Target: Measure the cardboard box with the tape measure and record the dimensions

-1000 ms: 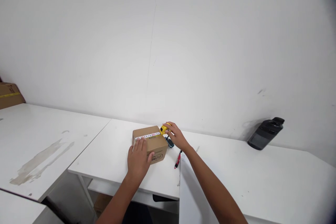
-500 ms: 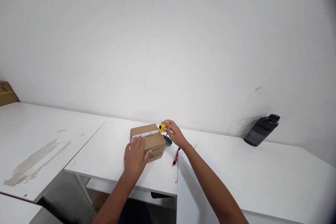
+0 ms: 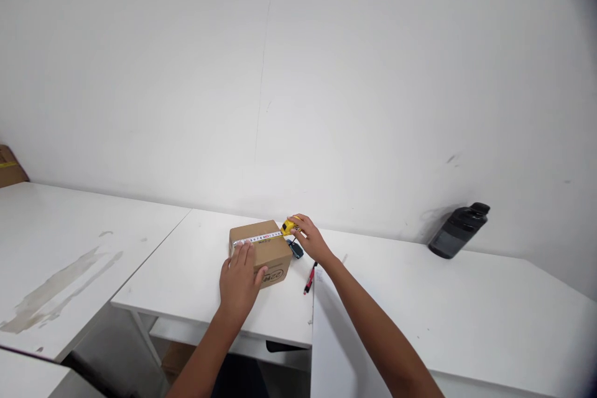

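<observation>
A small brown cardboard box with printed marks on its front sits on the white table. Across its top lies the pulled-out blade of a yellow tape measure. My right hand grips the tape measure's case at the box's far right edge. With its fingers over the top at the blade's left end and its thumb on the front face, my left hand holds the box. The fingertips cover part of the blade's end. A dark teal object lies beside the box, below my right hand, partly hidden.
A red and black pen lies right of the box, beside a large white sheet or panel. Farther right, a black bottle stands near the wall. Another cardboard box is at the far left. Stains mark the left table.
The whole view has shifted slightly, so things appear a little farther left. Both hands keep their holds on the box and tape measure, with no clear movement between them.
</observation>
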### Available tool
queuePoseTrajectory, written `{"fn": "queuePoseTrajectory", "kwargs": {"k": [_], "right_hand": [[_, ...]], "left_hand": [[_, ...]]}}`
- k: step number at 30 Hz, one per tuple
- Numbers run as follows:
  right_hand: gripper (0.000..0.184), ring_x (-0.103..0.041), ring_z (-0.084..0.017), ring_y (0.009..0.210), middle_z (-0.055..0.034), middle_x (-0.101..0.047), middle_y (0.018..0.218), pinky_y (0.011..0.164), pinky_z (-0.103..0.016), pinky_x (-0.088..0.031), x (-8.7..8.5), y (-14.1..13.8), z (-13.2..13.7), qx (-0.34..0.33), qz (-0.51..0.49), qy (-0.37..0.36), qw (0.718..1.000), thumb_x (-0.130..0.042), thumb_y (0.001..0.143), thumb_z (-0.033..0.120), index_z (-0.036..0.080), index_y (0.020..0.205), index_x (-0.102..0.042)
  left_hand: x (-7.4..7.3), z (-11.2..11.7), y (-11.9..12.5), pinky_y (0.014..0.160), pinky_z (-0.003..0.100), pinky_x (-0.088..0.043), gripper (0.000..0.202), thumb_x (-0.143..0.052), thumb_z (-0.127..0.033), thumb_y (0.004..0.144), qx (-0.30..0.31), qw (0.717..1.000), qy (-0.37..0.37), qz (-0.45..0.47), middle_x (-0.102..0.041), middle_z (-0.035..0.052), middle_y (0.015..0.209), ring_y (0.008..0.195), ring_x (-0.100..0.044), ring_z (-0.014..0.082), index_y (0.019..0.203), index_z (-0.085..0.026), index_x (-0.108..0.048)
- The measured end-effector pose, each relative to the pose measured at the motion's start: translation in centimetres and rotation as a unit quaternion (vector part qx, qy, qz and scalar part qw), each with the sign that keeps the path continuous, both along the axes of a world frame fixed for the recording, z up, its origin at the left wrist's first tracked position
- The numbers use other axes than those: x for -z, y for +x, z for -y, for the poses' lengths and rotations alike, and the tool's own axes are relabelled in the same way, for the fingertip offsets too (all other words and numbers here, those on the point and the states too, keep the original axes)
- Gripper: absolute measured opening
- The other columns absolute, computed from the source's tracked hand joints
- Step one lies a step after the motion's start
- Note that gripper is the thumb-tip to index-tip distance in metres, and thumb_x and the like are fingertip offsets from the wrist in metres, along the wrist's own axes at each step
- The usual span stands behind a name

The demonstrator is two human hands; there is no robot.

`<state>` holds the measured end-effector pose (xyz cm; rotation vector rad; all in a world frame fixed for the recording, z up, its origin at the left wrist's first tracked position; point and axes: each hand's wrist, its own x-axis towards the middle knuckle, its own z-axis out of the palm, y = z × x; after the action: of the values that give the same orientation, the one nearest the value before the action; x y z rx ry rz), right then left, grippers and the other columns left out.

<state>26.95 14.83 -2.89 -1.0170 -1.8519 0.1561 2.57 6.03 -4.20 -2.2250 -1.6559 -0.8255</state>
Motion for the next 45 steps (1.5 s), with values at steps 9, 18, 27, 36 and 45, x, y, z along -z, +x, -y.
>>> {"fn": "queuePoseTrajectory", "kwargs": {"k": [9,18,27,36,45], "right_hand": [[0.03,-0.059,-0.021,0.092,-0.0085,-0.057,0.104,0.081,-0.038,-0.053,-3.4,-0.8,5.3,0.157,0.046,0.133,0.977,-0.058,0.091,0.034,0.024,0.117,-0.068],[0.028,-0.054,-0.016,0.078,-0.0043,-0.046,0.091,0.067,-0.03,-0.053,-0.3,-7.5,10.4,0.141,0.014,0.126,0.982,-0.055,0.09,0.023,0.021,0.116,-0.065],[0.03,-0.053,-0.017,0.078,-0.0042,-0.045,0.091,0.07,-0.032,-0.055,-0.1,-9.0,10.9,0.13,-0.031,0.128,0.983,-0.056,0.088,0.019,0.022,0.116,-0.064],[0.031,-0.054,-0.017,0.08,-0.0049,-0.045,0.091,0.069,-0.031,-0.054,0.0,-8.4,11.8,0.126,-0.045,0.118,0.984,-0.056,0.09,0.021,0.022,0.119,-0.064],[0.028,-0.054,-0.018,0.08,-0.0051,-0.046,0.09,0.067,-0.032,-0.055,0.3,-8.4,12.2,0.145,-0.023,0.123,0.981,-0.054,0.092,0.022,0.024,0.119,-0.063]], "left_hand": [[0.5,0.4,0.5,0.098,0.039,-0.047,0.06,-0.048,-0.036,0.093,0.001,0.999,-0.012,0.049,-0.029,0.0136,0.158,0.144,-0.029,0.0301,0.147,-0.014,-0.035],[-1.0,0.9,1.8,0.104,0.048,-0.037,0.068,-0.044,-0.036,0.093,-0.059,0.997,-0.022,0.049,-0.036,0.0191,0.153,0.14,-0.037,0.0285,0.153,-0.015,-0.021],[-3.9,-0.3,1.7,0.095,0.049,-0.036,0.077,-0.053,-0.05,0.082,-0.058,0.992,-0.106,-0.041,-0.034,0.0174,0.154,0.128,-0.042,0.0383,0.15,-0.021,-0.033],[-10.0,-6.5,-1.5,0.101,0.05,-0.034,0.06,-0.032,-0.064,0.087,0.021,0.961,-0.276,0.008,-0.055,0.0065,0.141,0.128,-0.047,0.0335,0.135,-0.033,-0.049],[-7.1,-11.5,1.6,0.089,0.043,-0.042,0.051,-0.025,-0.051,0.094,-0.026,0.958,-0.286,0.019,-0.071,0.0134,0.106,0.101,-0.064,0.0291,0.097,-0.019,-0.065]]}}
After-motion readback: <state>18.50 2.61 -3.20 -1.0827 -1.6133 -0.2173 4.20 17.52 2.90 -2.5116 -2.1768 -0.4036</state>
